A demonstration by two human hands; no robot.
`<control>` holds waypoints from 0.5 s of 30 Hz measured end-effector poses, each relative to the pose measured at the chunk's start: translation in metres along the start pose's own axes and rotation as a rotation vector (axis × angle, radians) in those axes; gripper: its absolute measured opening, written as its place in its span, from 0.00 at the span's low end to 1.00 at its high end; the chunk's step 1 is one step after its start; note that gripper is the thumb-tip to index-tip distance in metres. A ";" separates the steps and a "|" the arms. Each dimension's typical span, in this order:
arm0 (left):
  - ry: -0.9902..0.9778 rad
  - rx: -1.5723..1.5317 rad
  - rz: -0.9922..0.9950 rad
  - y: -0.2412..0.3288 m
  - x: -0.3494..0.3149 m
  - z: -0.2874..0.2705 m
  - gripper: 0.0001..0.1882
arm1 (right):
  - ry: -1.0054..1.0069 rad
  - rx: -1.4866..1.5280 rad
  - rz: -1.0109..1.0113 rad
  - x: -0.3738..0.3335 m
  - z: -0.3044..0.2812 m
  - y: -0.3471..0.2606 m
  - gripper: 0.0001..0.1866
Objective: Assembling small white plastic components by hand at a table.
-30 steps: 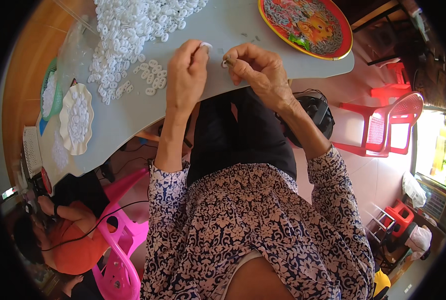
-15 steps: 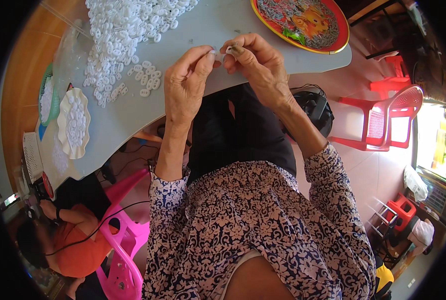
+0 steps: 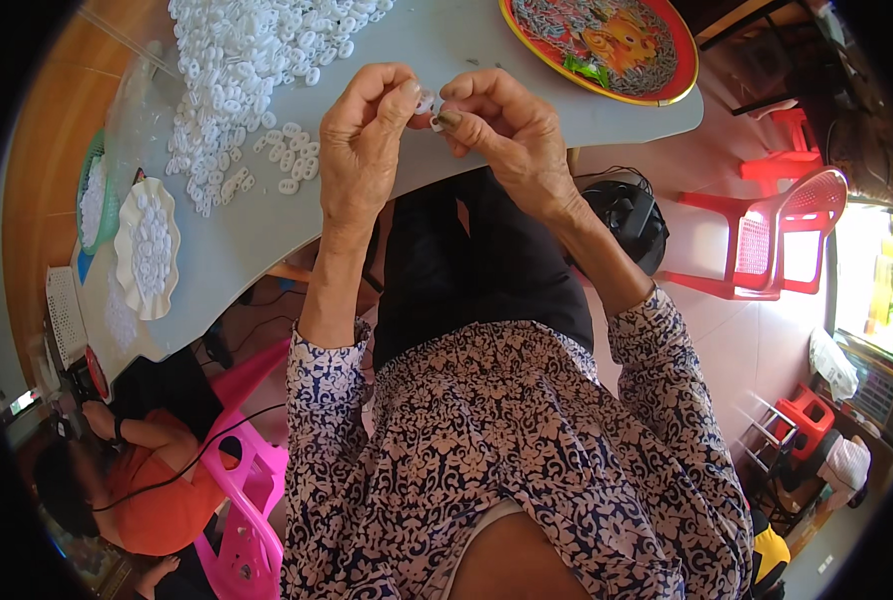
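My left hand point(image 3: 367, 135) pinches a small white oval plastic piece point(image 3: 425, 102) between thumb and fingertips, just over the near edge of the grey table point(image 3: 397, 125). Close against it, my right hand point(image 3: 517, 135) is closed in a pinch on a second small white piece point(image 3: 436, 124). The two pieces almost meet; whether they touch I cannot tell. To the left lies a big heap of white oval pieces point(image 3: 237, 75), each with two holes, and a few loose ones point(image 3: 292, 160) lie nearer me.
A red round tray point(image 3: 657, 45) with many thin grey metal bits stands at the right. At the left are a cream wavy-edged dish point(image 3: 127, 250) of white pieces and a green basket point(image 3: 89, 205). Pink chair point(image 3: 252, 530), red chair point(image 3: 767, 240) and a seated person point(image 3: 162, 490) surround the table.
My left hand has risen slightly and shifted a little left. My right hand has moved left and slightly down, bringing its fingertips closer to the left ones.
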State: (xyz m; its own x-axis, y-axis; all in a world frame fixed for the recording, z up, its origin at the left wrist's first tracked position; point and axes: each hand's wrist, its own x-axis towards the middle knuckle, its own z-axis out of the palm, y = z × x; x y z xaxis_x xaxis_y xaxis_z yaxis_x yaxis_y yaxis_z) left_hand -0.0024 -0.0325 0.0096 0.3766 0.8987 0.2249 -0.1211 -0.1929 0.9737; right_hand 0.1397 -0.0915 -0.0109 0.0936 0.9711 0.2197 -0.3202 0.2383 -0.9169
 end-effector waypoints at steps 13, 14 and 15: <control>-0.024 0.284 0.115 0.008 0.003 0.003 0.07 | 0.016 -0.025 -0.002 -0.002 0.000 0.001 0.08; -0.011 0.284 0.133 0.007 0.004 0.003 0.07 | 0.015 -0.028 0.003 -0.002 -0.001 0.001 0.08; 0.002 0.284 0.151 0.006 0.004 0.003 0.07 | 0.018 -0.029 0.004 -0.002 -0.001 0.000 0.08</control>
State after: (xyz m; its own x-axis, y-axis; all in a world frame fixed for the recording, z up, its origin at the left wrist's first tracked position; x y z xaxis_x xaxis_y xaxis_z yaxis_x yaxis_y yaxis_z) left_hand 0.0016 -0.0311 0.0169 0.3724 0.8520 0.3681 0.0856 -0.4264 0.9005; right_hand 0.1402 -0.0936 -0.0121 0.1091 0.9715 0.2105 -0.2932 0.2338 -0.9270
